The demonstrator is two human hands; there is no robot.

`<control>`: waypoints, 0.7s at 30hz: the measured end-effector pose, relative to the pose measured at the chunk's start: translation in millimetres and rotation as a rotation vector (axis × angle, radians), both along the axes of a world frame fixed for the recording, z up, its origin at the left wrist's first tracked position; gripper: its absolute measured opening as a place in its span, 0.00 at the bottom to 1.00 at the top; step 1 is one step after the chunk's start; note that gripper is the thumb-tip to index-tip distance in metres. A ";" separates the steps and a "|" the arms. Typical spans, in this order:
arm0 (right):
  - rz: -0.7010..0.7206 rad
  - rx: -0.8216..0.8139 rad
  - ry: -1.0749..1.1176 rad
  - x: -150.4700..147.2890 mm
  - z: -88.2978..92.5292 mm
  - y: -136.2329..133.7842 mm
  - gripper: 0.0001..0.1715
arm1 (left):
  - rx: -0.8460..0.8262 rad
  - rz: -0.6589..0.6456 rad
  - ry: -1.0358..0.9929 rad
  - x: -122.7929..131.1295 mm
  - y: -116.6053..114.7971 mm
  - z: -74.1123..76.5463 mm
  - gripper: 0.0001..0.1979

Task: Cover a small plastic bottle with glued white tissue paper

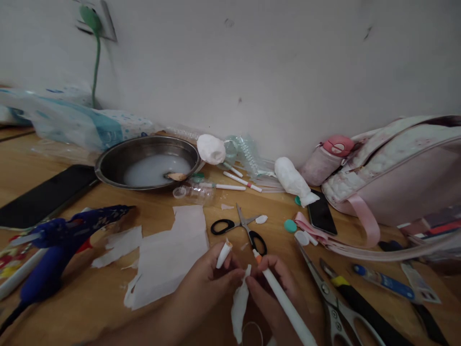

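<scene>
My left hand (216, 276) is closed, with a short white tube (224, 253) that has an orange-brown end held among its fingers. Between my two hands hangs a crumpled strip of white paper (240, 307), its top end pinched by the fingertips of both. Across my right hand (275, 288) lies a long white marker pen (288, 305) with an orange band near its tip, gripped by the curled fingers. Just beyond the hands, black-handled scissors (243, 222) lie spread on the table. Torn white paper sheets (173, 254) lie left of them.
A metal bowl (104, 177) of cloudy liquid stands at the back left. A blue glue gun (68, 240) and a phone (46, 192) lie left. Paper-wrapped forms (293, 180), marker pens and a pink bag (403, 178) line the wall. Large scissors (333, 302) and a cutter (363, 302) lie right.
</scene>
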State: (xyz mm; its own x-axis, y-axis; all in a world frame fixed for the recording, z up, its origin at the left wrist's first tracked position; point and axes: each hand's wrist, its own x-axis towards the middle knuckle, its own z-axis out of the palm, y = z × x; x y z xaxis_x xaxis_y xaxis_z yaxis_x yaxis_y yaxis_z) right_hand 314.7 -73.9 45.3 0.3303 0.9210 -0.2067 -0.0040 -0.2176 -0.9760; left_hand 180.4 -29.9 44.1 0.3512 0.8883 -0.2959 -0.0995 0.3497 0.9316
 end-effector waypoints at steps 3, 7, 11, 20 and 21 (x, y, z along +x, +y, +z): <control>-0.014 0.013 -0.016 -1.0 -4.3 -0.4 0.12 | 0.021 0.029 0.056 -0.5 -1.2 2.1 0.13; 0.002 0.022 -0.014 -1.0 -14.1 -0.9 0.11 | 0.054 0.053 0.128 0.5 -3.5 0.5 0.11; -0.011 0.031 -0.058 1.5 -15.4 0.6 0.10 | 0.107 0.044 0.195 -1.0 -2.7 -2.4 0.09; -0.001 0.010 -0.051 3.2 6.9 0.5 0.10 | 0.268 0.034 0.409 -22.5 13.6 11.3 0.08; 0.002 0.008 -0.037 3.2 6.6 -0.1 0.10 | 0.262 0.027 0.440 -23.9 13.7 12.6 0.08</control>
